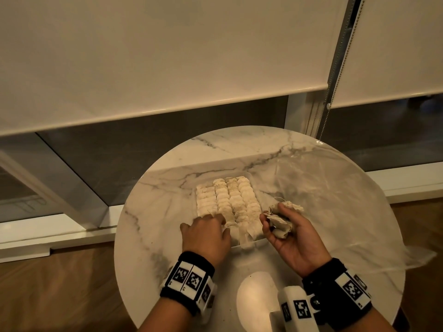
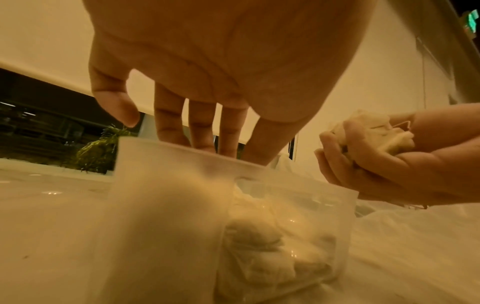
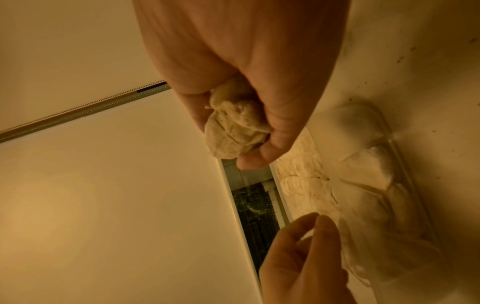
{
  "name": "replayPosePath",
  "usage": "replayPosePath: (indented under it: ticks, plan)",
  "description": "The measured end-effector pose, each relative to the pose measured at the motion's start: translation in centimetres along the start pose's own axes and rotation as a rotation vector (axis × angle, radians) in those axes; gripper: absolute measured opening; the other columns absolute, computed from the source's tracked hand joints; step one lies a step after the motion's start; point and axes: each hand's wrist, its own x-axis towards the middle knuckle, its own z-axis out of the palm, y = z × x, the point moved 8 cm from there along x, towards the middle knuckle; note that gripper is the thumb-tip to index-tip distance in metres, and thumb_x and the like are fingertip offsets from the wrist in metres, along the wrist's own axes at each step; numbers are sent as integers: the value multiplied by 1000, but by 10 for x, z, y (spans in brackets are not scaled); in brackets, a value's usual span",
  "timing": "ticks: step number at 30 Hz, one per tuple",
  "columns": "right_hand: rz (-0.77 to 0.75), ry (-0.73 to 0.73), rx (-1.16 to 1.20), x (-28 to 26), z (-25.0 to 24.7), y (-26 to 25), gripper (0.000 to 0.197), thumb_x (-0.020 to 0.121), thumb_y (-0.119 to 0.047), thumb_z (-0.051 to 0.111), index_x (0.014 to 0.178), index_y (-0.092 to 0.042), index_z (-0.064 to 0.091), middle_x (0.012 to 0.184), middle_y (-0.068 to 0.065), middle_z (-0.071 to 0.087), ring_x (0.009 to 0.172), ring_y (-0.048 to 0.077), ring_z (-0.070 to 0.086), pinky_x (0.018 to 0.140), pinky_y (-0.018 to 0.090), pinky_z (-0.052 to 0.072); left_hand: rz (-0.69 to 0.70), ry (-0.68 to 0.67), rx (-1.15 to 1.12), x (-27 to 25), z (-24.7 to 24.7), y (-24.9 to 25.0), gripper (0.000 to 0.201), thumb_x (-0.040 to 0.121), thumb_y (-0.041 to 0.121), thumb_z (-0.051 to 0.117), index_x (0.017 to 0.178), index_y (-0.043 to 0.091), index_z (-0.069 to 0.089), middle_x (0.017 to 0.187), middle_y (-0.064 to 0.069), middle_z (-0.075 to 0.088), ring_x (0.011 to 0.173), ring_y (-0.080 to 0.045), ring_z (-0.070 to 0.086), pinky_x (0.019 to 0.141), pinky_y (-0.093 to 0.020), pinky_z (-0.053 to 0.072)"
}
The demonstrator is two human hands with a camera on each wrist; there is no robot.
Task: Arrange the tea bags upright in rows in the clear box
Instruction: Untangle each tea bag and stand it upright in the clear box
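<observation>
The right hand (image 1: 291, 238) clutches a bunch of loose tea bags (image 1: 280, 222) beside the clear box (image 1: 257, 198) on the counter (image 1: 167, 195). The left hand (image 1: 206, 233), fingers straight, presses into the near rows (image 1: 227, 200); filling continues, so next comes slotting one bag upright there.

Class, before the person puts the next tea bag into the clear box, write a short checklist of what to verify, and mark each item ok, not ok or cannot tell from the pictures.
1. Spare tea bags ready in the right hand: ok, it holds a bunch.
2. Clear box standing on the table: ok.
3. Rows of bags in the box upright: ok at the far end; the near end looks untidy.
4. Left hand at the near end of the rows: ok, fingers reach into the box.
5. Free space left for another bag: cannot tell, the left hand covers it.
</observation>
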Motion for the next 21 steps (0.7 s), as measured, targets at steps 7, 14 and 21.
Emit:
replayPosePath:
  ticks: [7, 14, 21]
  plan:
    - [10, -4, -7, -1, -1, 1, 20, 86, -18, 68, 97, -1, 65, 98, 20, 66, 86, 27, 68, 68, 29, 60, 95, -138, 88, 23, 19, 12, 39, 93, 37, 52, 132, 40, 54, 132, 1, 52, 123, -24, 48, 98, -47, 39]
    - [22, -16, -5, 2, -2, 1, 21, 87, -18, 68, 98, -1, 65, 97, 20, 67, 86, 27, 69, 67, 29, 60, 85, -72, 27, 27, 17, 16, 18, 95, 36, 54, 111, 34, 63, 122, 5, 57, 115, -22, 53, 96, -46, 39]
    - [28, -25, -22, 0, -1, 0, 17, 87, -17, 68, 93, -2, 66, 94, 20, 68, 87, 28, 69, 66, 30, 60, 123, 11, -61, 25, 0, 6, 14, 97, 37, 53, 105, 33, 64, 104, 10, 70, 98, -18, 64, 90, -38, 48]
